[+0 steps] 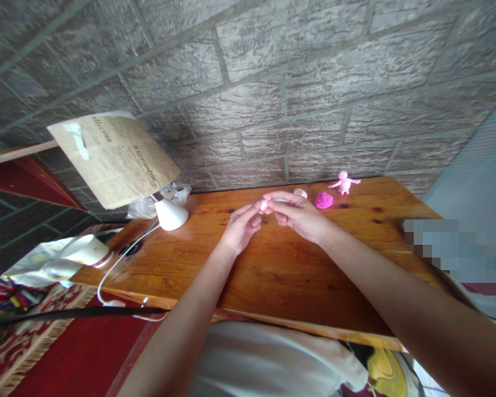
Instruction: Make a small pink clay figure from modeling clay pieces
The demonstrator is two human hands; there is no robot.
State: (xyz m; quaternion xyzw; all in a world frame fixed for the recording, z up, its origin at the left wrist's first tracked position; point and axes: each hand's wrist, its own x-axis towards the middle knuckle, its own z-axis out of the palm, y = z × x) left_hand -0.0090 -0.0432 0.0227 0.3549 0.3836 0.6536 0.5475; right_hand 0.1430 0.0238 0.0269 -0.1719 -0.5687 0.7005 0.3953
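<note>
A small pale pink piece of modelling clay (264, 206) is pinched between both hands above the wooden table. My left hand (243, 228) grips it from the left with thumb and fingertips. From the other side, my right hand (300, 218) closes its thumb and forefinger on the same piece. Just behind the right hand lies a pale pink lump (300, 193), partly hidden by that hand. To its right sits a bright magenta lump of clay (324, 200). Farther right, a pink clay figure (344, 183) stands upright with its arms spread.
On the wooden table (281, 275), a lamp with a white base (171, 215) and newsprint shade (116, 160) stands left, a clear plastic bag behind it. A white cord (126, 256) runs over the edge. A paper cup (89, 251) lies tipped at left. A brick-patterned wall (264, 105) rises behind.
</note>
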